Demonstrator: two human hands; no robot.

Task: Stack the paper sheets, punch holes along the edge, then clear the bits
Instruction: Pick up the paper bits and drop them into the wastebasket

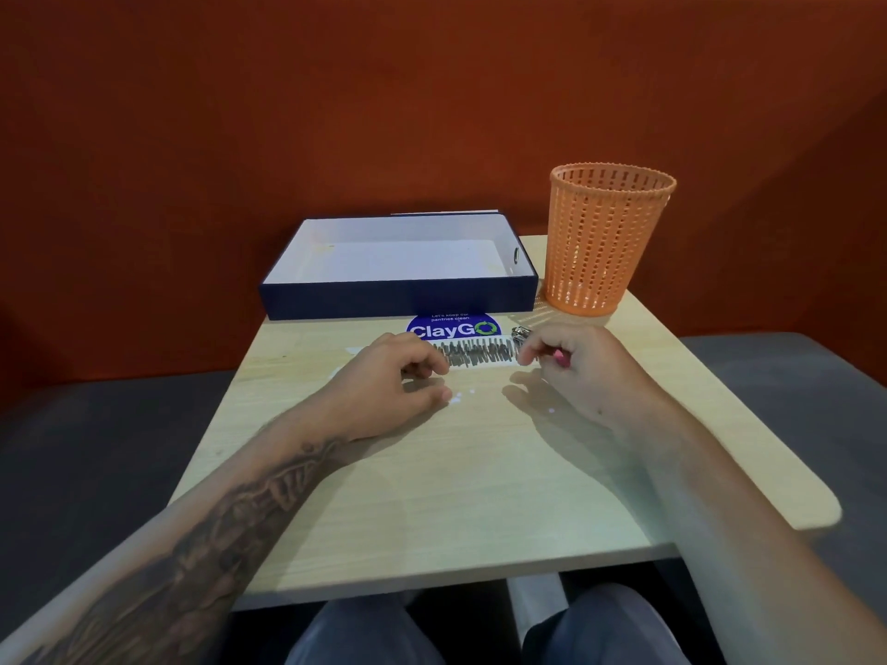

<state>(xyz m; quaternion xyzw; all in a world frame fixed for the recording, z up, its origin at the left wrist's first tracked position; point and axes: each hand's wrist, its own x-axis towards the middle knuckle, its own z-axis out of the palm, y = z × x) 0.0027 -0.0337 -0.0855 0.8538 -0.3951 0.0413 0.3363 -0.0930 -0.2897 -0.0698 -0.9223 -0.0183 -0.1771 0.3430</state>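
Clearing the paper bits (457, 397) seems the step in hand. The left hand (398, 381) curls its fingers beside them; whether it holds one cannot be told. The right hand (571, 362) grips a pink thing (559, 356). Next comes careful pinching, then the basket (605, 242).

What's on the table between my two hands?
Head view: a scribbled paper strip spans the gap between the left hand and right hand; nearer you, a few white paper bits lie on the table.

Paper sheets (475, 352), scribbled grey, lie flat at table centre. Small white bits (458, 396) are scattered just nearer.
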